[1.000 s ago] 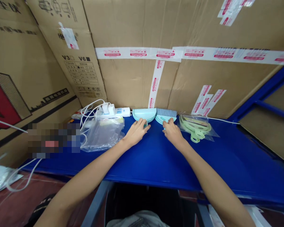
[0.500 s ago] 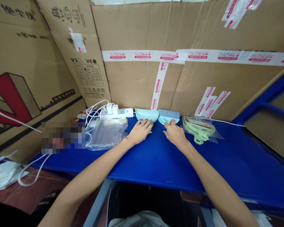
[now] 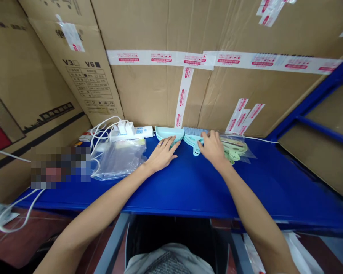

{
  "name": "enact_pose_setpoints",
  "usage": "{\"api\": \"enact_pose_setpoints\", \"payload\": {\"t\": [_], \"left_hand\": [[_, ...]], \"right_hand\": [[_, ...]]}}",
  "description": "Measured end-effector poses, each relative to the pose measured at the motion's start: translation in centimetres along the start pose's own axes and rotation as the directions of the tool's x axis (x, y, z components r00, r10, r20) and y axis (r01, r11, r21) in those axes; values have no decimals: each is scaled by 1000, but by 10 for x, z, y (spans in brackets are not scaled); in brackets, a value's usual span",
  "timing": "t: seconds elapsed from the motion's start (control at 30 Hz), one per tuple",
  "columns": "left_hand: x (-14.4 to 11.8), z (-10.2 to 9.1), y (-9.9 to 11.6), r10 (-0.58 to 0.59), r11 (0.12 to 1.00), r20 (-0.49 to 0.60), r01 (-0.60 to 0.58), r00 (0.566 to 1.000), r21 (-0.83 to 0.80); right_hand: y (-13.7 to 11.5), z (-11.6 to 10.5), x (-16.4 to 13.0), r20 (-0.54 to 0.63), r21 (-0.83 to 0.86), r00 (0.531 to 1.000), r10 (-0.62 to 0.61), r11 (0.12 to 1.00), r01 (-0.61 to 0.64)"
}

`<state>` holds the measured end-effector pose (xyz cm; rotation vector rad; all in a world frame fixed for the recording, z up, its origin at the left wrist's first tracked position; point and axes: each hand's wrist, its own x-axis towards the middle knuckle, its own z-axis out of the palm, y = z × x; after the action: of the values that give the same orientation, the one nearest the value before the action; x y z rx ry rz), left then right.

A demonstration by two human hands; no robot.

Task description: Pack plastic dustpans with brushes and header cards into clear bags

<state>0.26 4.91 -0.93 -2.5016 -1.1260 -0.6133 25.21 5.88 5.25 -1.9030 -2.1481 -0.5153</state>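
Pale turquoise dustpans (image 3: 170, 132), stacked one in another, stand at the back of the blue table. My left hand (image 3: 162, 154) lies over their front part, its fingers stretched out. Just right of them is a small pile of turquoise hand brushes (image 3: 192, 140), blue-grey bristles toward the cardboard and a handle with a hole pointing at me. My right hand (image 3: 213, 147) is at the right edge of the brushes, thumb apart from the bent fingers; I see nothing held in it. Partly behind that hand lies a clear bag with light green looped items (image 3: 233, 148).
A white power strip (image 3: 144, 131) with plugs and cables sits at the back left. In front of it lies a clear plastic bag (image 3: 120, 158). Tall cardboard (image 3: 148, 91) walls the back and left. A blue metal frame (image 3: 311, 102) stands at right.
My right hand has shifted right off the brush handle, toward the bag of green items, uncovering the handle. My left hand has drawn slightly back on the dustpans. The view has tilted down a little.
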Motion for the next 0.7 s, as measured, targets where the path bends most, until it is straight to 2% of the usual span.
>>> {"api": "enact_pose_setpoints", "payload": {"t": [0.07,0.1,0.2,0.27,0.33,0.47,0.57,0.7], "left_hand": [[-2,-2,3,-2,999,-29,1,1000,-45],[-2,-3,4,-4,998,-38,2,999,-62],[-4,-5,6,-13,996,-50,8,999,-89],[-4,-6,7,-21,996,-54,16,998,-92],[-5,-8,6,-25,996,-57,20,998,-86],[-5,-11,6,-28,996,-64,23,998,-85],[-6,-11,6,-26,995,-76,18,997,-102],[-6,-10,5,-24,991,-115,8,993,-136]], "right_hand": [[26,-10,4,-10,-15,988,156,988,-156],[40,-13,5,27,-24,969,246,969,-246],[78,-15,3,264,-83,847,461,886,-456],[94,-8,1,403,-112,778,483,869,-482],[101,2,0,456,-94,772,442,887,-452],[100,12,1,452,-66,780,433,888,-455],[102,8,1,453,-52,762,464,866,-497],[114,-1,-1,391,-10,778,491,848,-530]]}}
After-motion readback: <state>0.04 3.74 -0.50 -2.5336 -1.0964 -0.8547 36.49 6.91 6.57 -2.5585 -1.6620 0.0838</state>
